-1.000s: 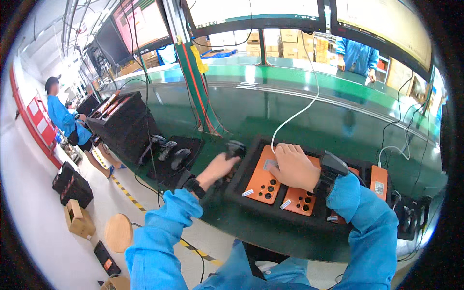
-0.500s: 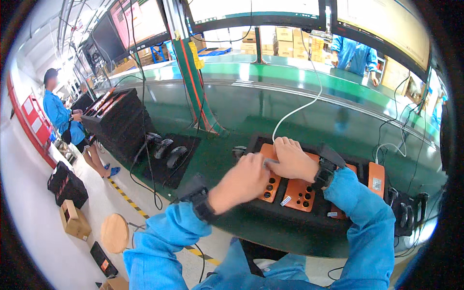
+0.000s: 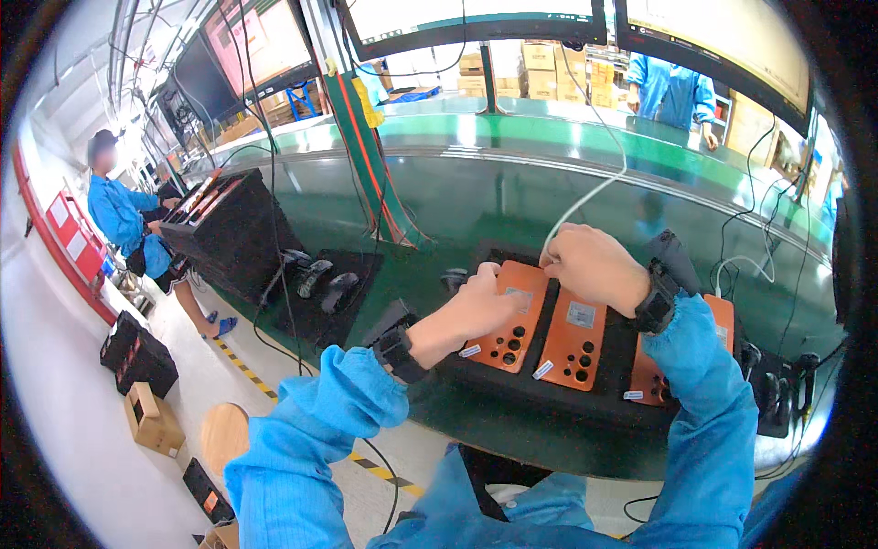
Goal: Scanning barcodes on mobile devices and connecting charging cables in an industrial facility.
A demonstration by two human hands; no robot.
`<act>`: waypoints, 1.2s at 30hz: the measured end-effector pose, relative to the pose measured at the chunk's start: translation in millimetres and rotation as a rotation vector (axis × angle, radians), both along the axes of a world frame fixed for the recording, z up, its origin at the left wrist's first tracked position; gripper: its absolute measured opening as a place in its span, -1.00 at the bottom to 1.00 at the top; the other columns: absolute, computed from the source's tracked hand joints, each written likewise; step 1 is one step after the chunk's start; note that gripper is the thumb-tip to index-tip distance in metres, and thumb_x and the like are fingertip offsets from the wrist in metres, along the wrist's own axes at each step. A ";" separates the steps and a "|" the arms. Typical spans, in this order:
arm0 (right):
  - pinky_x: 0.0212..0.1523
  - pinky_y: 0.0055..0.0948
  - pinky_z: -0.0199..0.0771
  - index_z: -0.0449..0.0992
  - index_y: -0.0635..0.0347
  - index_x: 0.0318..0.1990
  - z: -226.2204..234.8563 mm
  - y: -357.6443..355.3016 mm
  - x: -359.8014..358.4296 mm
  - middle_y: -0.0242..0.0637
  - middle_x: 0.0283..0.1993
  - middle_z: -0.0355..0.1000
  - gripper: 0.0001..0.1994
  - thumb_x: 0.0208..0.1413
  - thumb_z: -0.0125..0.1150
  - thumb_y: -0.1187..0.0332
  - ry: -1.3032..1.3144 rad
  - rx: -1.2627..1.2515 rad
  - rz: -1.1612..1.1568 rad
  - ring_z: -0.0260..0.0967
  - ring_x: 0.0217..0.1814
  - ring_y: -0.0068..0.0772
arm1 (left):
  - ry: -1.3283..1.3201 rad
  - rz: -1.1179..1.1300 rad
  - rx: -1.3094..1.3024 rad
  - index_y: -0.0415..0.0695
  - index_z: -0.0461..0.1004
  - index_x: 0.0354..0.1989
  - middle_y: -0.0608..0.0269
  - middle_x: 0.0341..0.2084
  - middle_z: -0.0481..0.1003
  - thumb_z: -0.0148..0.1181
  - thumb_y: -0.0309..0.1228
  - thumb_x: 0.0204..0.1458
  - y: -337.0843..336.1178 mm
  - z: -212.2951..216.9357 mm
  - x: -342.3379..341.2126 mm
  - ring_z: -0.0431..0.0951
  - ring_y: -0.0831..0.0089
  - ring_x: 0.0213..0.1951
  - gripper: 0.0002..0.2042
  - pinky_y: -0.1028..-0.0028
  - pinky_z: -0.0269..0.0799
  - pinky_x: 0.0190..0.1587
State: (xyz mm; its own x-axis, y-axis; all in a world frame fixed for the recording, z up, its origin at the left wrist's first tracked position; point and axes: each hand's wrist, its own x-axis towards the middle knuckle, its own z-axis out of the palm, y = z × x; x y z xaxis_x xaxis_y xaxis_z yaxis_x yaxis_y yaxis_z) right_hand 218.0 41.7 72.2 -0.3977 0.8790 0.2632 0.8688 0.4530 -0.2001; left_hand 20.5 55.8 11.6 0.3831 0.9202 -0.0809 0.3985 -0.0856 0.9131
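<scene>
Against the frame half a second earlier, my left hand (image 3: 480, 306) had settled further onto the leftmost orange phone (image 3: 508, 320), its fingers curled down over the phone's upper left corner and pressing it; I could not tell whether they gripped the edge or only rested there. My right hand (image 3: 594, 265) had stayed at the top of the same phone, its fingers pinched shut on the end of a white cable (image 3: 585, 197) that rose away toward the back of the bench (image 3: 439, 197). The view itself had dropped closer to the work.

That phone lay face down in a black tray (image 3: 549, 389) at the near edge of the green bench, with a second orange phone (image 3: 574, 340) just beside it on the right and a third orange phone (image 3: 654, 371) partly hidden behind my right sleeve.

To the left sat a black mat (image 3: 315, 311) carrying a few dark handheld devices, and beyond it a slanted black rack (image 3: 229, 233). A green post (image 3: 361, 146) stood between them and the tray. More dark devices lay at the right edge (image 3: 777, 389). One person in blue (image 3: 123, 215) stood at the far left, another person in blue (image 3: 672, 91) behind the bench.
</scene>
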 end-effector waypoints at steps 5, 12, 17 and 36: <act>-0.25 -0.17 0.48 0.59 0.33 -0.37 13.1 7.9 10.5 0.05 -0.40 0.50 -0.82 -0.06 0.27 0.36 0.088 -0.092 0.078 0.49 -0.29 0.07 | 0.057 0.049 0.043 -0.50 0.13 0.13 0.01 -0.21 0.48 0.28 -0.33 0.02 9.5 8.0 4.0 0.52 0.37 -0.18 -0.36 0.47 0.46 -0.18; -0.17 -0.53 0.55 0.53 0.45 -0.14 49.2 -10.3 13.3 -0.28 -0.27 0.54 -0.79 0.13 0.22 0.46 0.783 -0.467 0.276 0.48 -0.26 -0.55 | -0.198 -0.152 0.075 -0.27 0.38 0.03 0.22 -0.19 0.53 0.21 -0.42 0.07 14.2 -7.3 -1.7 0.53 0.53 -0.19 -0.64 0.49 0.46 -0.16; -0.14 -0.57 0.51 0.55 0.43 -0.15 76.5 -39.1 7.3 -0.27 -0.24 0.54 -0.80 0.16 0.22 0.44 0.843 -0.309 0.330 0.48 -0.23 -0.57 | -0.666 -0.132 0.188 -0.23 0.36 0.00 0.28 -0.14 0.51 0.19 -0.47 0.14 -21.2 28.1 -17.8 0.48 0.59 -0.09 -0.72 0.54 0.41 -0.05; -0.28 -0.56 0.57 0.58 0.42 -0.25 79.1 -88.6 -33.9 -0.26 -0.31 0.52 -0.88 0.12 0.24 0.52 0.832 -0.470 0.236 0.54 -0.29 -0.48 | -0.614 -0.165 0.478 -0.20 0.37 -0.04 0.29 -0.23 0.51 0.28 -0.53 0.07 -68.6 37.4 -27.4 0.51 0.61 -0.16 -0.69 0.56 0.43 -0.11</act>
State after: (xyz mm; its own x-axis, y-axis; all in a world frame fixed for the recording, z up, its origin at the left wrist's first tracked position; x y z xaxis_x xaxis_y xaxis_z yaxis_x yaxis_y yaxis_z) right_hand 184.1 -46.9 151.4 -0.4222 0.8879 0.1829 0.2668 0.3145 -0.9110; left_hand -6.9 -12.8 49.0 0.3652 0.7295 0.5783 -0.2158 -0.5380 0.8149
